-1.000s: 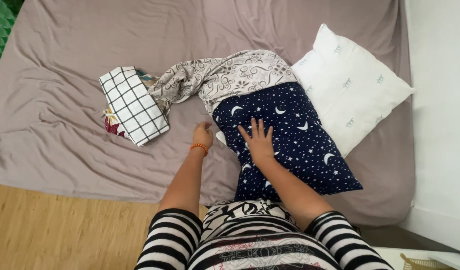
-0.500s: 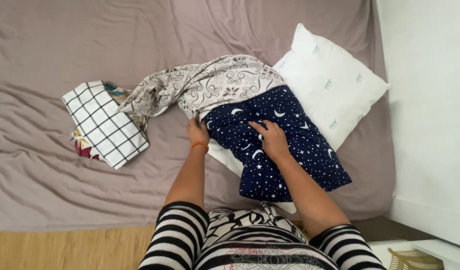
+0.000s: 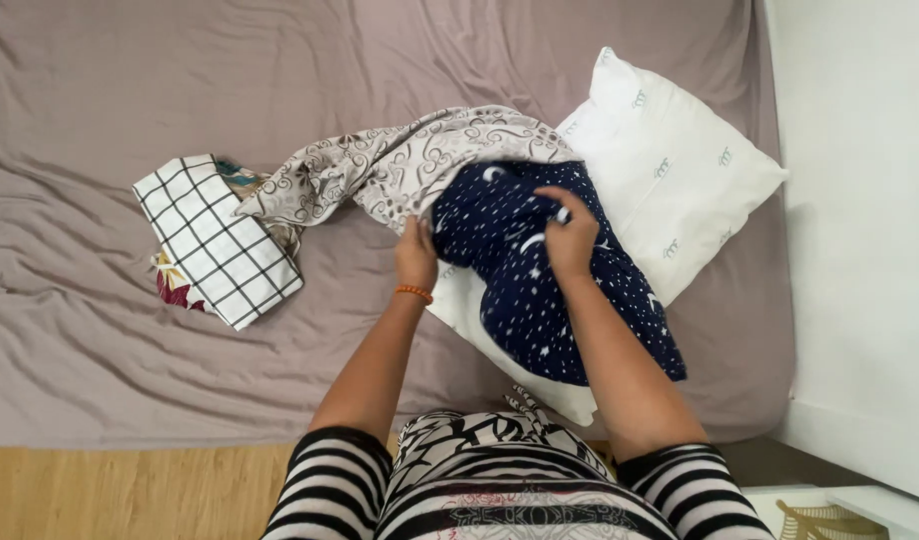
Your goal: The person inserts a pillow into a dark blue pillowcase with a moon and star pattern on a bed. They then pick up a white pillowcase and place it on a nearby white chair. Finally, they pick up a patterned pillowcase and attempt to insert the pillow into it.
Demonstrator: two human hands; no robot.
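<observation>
A dark blue pillowcase with white stars and moons (image 3: 540,290) lies over a white pillow (image 3: 480,330) on the bed. My right hand (image 3: 568,236) pinches a fold of the blue fabric near its far end and lifts it. My left hand (image 3: 417,255), with an orange band at the wrist, grips the left edge of the blue cover where it meets a beige swirl-patterned cloth (image 3: 400,170). The blue fabric bunches up between my two hands.
A second white pillow (image 3: 670,170) lies at the right, near the white wall (image 3: 860,200). A folded white cloth with a black grid (image 3: 215,240) rests on colourful fabric at the left. The taupe bedsheet (image 3: 130,100) covers the bed; wooden floor (image 3: 110,495) shows below.
Both hands went from pressing flat on the blue cover to gripping it; its far end is now gathered and raised. The view has shifted, so the items sit a little further left.
</observation>
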